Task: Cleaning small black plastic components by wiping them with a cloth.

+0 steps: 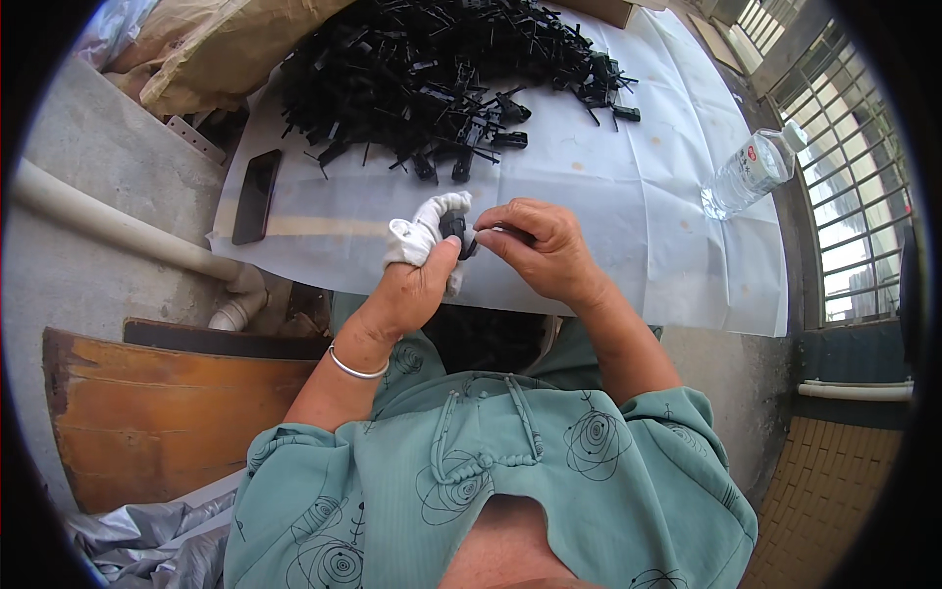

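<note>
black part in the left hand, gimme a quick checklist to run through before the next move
1. Black part held: ok, the left hand has its thumb on it.
2. Right hand touching the part: cannot tell, its thumb and forefinger are close beside it, but contact is too small to make out.
3. White fabric clear of the part: not ok, it is bunched at the left fingers, right by the part.
4. Phone clear of both hands: ok, it lies off to the left.
5. Bottle out of the way: ok, it is over at the right.
</note>
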`<state>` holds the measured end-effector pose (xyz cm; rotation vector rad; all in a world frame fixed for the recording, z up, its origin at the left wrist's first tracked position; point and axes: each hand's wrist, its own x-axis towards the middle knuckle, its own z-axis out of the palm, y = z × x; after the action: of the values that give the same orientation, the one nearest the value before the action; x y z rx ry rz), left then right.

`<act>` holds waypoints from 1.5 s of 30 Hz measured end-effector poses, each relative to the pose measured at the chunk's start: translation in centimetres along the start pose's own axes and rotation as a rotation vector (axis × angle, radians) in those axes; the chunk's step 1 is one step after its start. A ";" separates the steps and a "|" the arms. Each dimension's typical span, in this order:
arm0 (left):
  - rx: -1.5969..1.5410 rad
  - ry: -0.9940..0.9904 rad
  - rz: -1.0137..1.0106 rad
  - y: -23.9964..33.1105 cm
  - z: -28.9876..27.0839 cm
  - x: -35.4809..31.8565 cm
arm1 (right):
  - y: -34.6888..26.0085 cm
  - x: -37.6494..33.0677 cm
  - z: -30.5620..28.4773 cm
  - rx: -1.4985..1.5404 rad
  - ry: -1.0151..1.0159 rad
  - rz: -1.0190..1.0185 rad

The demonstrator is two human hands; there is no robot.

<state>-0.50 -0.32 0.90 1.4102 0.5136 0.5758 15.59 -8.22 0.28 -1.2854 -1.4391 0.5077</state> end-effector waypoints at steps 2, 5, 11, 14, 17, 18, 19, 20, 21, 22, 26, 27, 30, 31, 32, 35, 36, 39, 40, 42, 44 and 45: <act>-0.073 -0.130 -0.054 0.4 0.3 -0.1 | 0.0 0.1 0.3 0.054 -0.006 0.092; -0.020 -0.120 0.027 0.5 0.7 -0.2 | -0.1 0.1 0.5 0.104 -0.035 0.165; 0.122 0.024 0.082 -0.4 0.7 0.1 | -0.3 0.4 0.8 -0.058 -0.134 0.037; 0.340 0.048 0.273 -1.0 1.0 0.3 | 0.2 0.5 1.4 -0.031 -0.196 0.134; 0.597 0.071 0.391 -1.1 0.7 0.3 | 0.8 0.4 2.5 0.047 -0.196 0.213; 0.555 0.095 0.383 -1.4 0.5 0.1 | 0.8 0.3 2.9 0.070 -0.177 0.207; 0.514 0.120 0.374 -1.6 0.4 -0.2 | 0.7 0.5 3.1 0.071 -0.179 0.207; 0.514 0.121 0.372 -1.5 0.2 -0.3 | 0.4 0.6 3.2 0.067 -0.182 0.219; 0.532 0.117 0.360 -1.4 0.1 -0.4 | 0.2 0.7 3.2 0.061 -0.185 0.230; 0.549 0.114 0.349 -1.2 0.0 -0.5 | 0.3 0.9 3.1 0.060 -0.187 0.231; 0.318 0.056 -0.094 -0.2 -0.8 -1.2 | 0.3 2.9 0.7 -0.082 -0.251 0.240; 0.516 -0.047 0.069 -0.3 -1.5 -1.4 | 0.4 3.6 0.2 -0.330 -0.185 0.255; 0.842 -0.224 0.301 -0.3 -1.6 -1.3 | 5.0 5.1 -0.2 -0.878 0.090 0.220; 0.804 -0.202 0.316 -0.6 -1.7 -1.1 | 5.7 5.4 0.0 -0.878 0.092 0.218; 0.766 -0.180 0.332 -0.9 -1.8 -0.8 | 6.3 5.6 0.4 -0.874 0.035 0.230; 0.457 -0.081 0.142 -1.6 -2.2 -0.3 | 7.1 4.8 0.4 -0.813 -0.014 0.154; 0.218 0.000 -0.066 -1.8 -2.3 -0.2 | 7.0 4.0 0.3 -0.752 -0.005 0.075; -0.099 0.098 -0.108 -2.9 -3.0 0.3 | 4.6 1.9 0.3 -0.426 0.037 0.133; -0.301 0.114 -0.146 -3.1 -3.2 0.6 | 3.8 1.4 0.4 -0.426 0.034 0.134; -0.462 0.067 -0.174 -3.1 -2.8 1.2 | 2.6 0.5 0.8 -0.307 -0.159 0.035; -0.680 0.213 -0.240 -2.3 -1.1 1.7 | 2.7 0.0 1.0 -0.321 -0.194 -0.054; -0.678 0.212 -0.240 -2.2 -1.1 1.7 | 2.3 0.1 0.9 -0.315 -0.204 -0.045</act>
<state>0.22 1.44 -1.39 0.6378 0.5761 0.6299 15.75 -7.11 -1.99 -1.4768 -1.7675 0.4009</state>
